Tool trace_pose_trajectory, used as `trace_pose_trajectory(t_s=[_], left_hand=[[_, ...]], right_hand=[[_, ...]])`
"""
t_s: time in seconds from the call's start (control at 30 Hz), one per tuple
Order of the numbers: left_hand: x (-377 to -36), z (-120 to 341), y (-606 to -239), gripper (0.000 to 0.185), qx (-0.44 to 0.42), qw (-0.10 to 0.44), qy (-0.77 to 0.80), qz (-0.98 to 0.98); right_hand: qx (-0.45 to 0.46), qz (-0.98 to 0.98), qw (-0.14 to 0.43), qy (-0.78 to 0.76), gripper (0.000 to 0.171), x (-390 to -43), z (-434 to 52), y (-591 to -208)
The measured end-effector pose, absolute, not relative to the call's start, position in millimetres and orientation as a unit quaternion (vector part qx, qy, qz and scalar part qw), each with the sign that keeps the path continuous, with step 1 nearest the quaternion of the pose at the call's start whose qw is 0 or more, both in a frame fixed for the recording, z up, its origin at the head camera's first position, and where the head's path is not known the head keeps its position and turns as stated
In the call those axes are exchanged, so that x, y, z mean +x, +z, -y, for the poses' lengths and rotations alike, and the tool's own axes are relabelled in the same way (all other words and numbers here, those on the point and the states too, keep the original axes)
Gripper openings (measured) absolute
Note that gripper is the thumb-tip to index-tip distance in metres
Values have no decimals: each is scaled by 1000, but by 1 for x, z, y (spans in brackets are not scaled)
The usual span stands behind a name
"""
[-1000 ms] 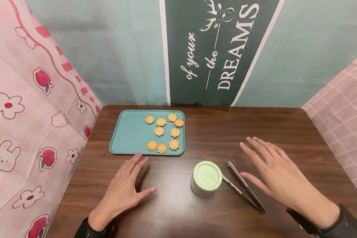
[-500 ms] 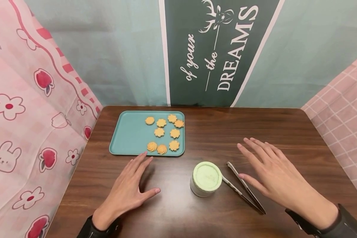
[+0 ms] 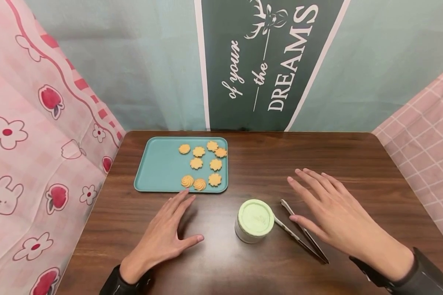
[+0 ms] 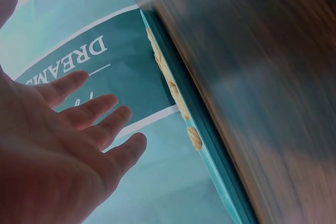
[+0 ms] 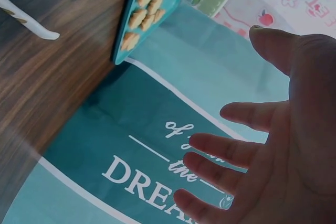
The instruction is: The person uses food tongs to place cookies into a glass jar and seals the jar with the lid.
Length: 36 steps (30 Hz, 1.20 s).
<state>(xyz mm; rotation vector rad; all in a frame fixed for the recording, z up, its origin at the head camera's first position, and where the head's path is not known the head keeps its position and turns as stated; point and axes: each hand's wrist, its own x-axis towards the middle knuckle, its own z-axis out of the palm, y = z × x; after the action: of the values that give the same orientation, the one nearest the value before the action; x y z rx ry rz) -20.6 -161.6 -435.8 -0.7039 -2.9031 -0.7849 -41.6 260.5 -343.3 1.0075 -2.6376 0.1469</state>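
Tongs (image 3: 302,236) lie on the surface right of the green jar (image 3: 254,220), long axis running far-left to near-right, tips far-left. Your right hand (image 3: 336,213) hovers spread above them; left hand (image 3: 166,235) spread, near the tray (image 3: 158,168).

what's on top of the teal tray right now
Nine small golden cookies lie on the teal tray, all toward its right side; two near the front are swirled, the rest flower-shaped. Nothing covers them; the left hand stays off the tray.

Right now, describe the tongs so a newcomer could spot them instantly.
On the dark wooden table, look right of the green-lidded jar, just under the right hand. The metal tongs lie flat there, two thin arms spread toward the jar and joined near the table's front: the only metal thing.
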Motion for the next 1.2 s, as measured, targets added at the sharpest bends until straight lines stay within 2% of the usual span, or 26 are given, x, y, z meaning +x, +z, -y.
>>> trace_pose_trajectory(t_s=[0.6, 1.2], left_hand=[[-27, 145, -436, 101, -236, -26, -294, 926], [-35, 125, -444, 107, -281, -82, -341, 894]], right_hand=[[372, 914, 153, 50, 77, -42, -246, -341], [394, 906, 142, 59, 76, -38, -232, -338]])
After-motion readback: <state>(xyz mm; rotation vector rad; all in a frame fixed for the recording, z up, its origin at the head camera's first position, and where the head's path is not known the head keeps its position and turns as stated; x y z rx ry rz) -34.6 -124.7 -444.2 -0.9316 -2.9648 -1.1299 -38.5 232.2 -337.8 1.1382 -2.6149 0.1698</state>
